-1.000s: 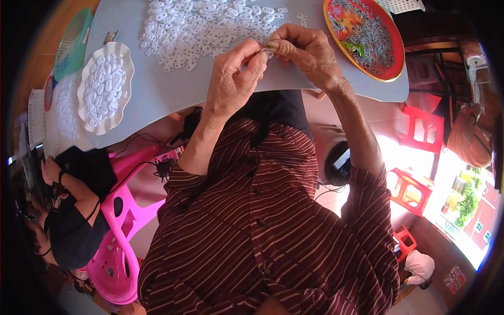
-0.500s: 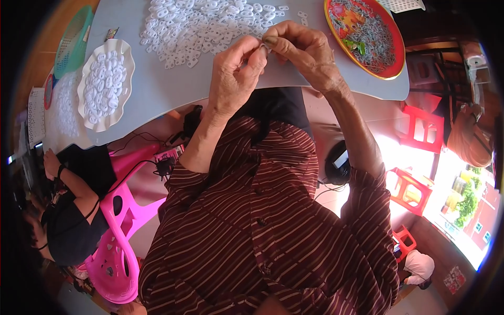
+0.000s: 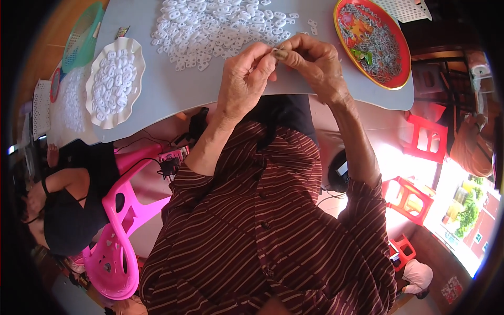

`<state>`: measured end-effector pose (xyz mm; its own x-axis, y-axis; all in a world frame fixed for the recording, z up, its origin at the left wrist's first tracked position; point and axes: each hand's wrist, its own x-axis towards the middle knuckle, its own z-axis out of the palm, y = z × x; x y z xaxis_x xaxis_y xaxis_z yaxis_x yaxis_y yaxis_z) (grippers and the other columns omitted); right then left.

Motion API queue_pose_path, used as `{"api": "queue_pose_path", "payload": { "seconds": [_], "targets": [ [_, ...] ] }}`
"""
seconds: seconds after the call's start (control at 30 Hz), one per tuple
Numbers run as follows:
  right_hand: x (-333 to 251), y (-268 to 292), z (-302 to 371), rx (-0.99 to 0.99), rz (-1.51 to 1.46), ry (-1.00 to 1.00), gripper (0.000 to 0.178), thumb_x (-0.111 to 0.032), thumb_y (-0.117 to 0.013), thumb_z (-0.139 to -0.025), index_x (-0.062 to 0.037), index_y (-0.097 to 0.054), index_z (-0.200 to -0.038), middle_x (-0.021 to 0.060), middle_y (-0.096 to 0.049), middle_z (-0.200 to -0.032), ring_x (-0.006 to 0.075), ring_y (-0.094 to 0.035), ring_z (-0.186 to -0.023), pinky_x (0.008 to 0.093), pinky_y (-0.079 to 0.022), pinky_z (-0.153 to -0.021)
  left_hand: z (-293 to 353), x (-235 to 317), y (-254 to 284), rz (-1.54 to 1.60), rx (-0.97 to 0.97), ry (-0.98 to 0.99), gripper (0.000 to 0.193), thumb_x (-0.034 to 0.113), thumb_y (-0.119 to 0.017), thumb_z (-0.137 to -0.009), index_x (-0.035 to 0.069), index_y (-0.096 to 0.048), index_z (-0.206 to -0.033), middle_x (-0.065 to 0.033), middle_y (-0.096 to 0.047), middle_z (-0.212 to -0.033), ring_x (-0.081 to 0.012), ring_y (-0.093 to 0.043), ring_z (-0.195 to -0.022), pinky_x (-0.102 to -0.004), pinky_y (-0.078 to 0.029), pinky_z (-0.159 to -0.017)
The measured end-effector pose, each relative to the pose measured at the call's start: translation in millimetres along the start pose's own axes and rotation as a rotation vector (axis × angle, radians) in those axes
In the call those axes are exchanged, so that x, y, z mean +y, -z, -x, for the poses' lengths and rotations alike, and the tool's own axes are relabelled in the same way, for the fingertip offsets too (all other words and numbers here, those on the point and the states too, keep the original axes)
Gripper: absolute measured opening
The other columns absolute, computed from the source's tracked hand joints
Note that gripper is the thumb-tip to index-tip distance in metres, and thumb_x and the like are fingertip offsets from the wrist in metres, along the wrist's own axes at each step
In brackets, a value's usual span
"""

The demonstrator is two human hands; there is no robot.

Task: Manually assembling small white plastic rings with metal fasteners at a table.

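Over the near edge of the table, my left hand (image 3: 245, 76) and my right hand (image 3: 316, 64) meet fingertip to fingertip. Both are closed in a pinch, thumbs against forefingers. A tiny pale bit shows between the tips, too small and covered to name. Just beyond my hands spreads a loose pile of small white plastic pieces (image 3: 202, 34) with holes in them. To the right, a round red tray (image 3: 406, 65) with a gold rim holds many small grey metal pins or hooks and a small green item. At left, a white wavy-edged dish (image 3: 137, 86) holds more white oval pieces.
The grey table (image 3: 152, 107) curves around in front of me. Left of the dish are small clear-white bits (image 3: 71, 102) and a green basket (image 3: 79, 37). Another person (image 3: 71, 205) sits by a pink chair (image 3: 123, 210). Red stools (image 3: 409, 199) stand at right.
My hands stay pinched together at the fingertips, with slight finger movement. The whole view has shifted a little, so the table things appear farther right. The person at left has moved an arm.
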<state>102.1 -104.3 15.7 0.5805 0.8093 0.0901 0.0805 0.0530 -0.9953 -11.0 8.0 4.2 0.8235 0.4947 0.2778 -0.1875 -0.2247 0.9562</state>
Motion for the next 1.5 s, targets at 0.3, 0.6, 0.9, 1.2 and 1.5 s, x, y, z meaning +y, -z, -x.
{"api": "queue_pose_path", "payload": {
  "seconds": [0.3,0.6,0.9,1.2,1.5],
  "targets": [
    [-2.0,2.2,2.5,0.012,-0.196,-0.082,0.015,-0.014,-0.063,-0.087,0.0003,-0.063,-0.088,0.0008,-0.061,-0.077,0.0065,-0.052,-0.065,0.0213,-0.045,-0.062,-63.4,3.5,47.5,-0.534,0.039,-0.411,0.013,0.011,-0.056,-0.086,0.001,-0.052,-0.078,-0.0015,-0.053,-0.062,-0.0091,-0.050,-0.056,-0.0251,-0.042,-0.052],
    [12.7,6.9,4.9,0.009,-0.147,0.033,0.020,-0.015,-0.063,-0.087,0.0016,-0.061,-0.097,0.0035,-0.060,-0.087,0.0075,-0.053,-0.075,0.0219,-0.047,-0.066,-111.7,-14.1,53.3,-1.015,-0.328,-0.521,0.017,0.005,-0.055,-0.080,0.008,-0.062,-0.095,-0.0108,-0.048,-0.075,-0.0295,-0.046,-0.081,-0.0380,-0.041,-0.077],
    [9.8,5.2,5.0,0.010,-0.152,0.049,0.021,-0.017,-0.063,-0.087,0.0018,-0.061,-0.096,0.0029,-0.060,-0.086,0.0074,-0.053,-0.074,0.0217,-0.046,-0.066,-119.8,-23.6,61.8,-0.861,-0.304,-0.588,0.009,0.006,-0.056,-0.080,0.006,-0.061,-0.088,-0.0104,-0.050,-0.075,-0.0290,-0.048,-0.080,-0.0367,-0.042,-0.077],
    [10.8,2.0,5.2,0.037,-0.163,0.058,0.017,-0.013,-0.062,-0.087,0.0017,-0.062,-0.094,0.0010,-0.062,-0.081,0.0070,-0.052,-0.072,0.0219,-0.046,-0.066,-122.0,-26.4,50.6,-1.082,-0.416,-0.474,0.011,0.011,-0.059,-0.078,0.005,-0.060,-0.087,-0.0115,-0.053,-0.077,-0.0309,-0.048,-0.081,-0.0391,-0.042,-0.076],
    [13.4,4.1,5.3,0.033,-0.171,0.066,0.016,-0.011,-0.062,-0.086,0.0020,-0.062,-0.094,0.0012,-0.062,-0.081,0.0073,-0.052,-0.071,0.0220,-0.046,-0.066,-120.9,-17.0,40.3,-1.079,-0.449,-0.490,0.010,0.009,-0.057,-0.078,0.002,-0.055,-0.085,-0.0120,-0.054,-0.085,-0.0313,-0.048,-0.089,-0.0408,-0.042,-0.082]
  ]
}}
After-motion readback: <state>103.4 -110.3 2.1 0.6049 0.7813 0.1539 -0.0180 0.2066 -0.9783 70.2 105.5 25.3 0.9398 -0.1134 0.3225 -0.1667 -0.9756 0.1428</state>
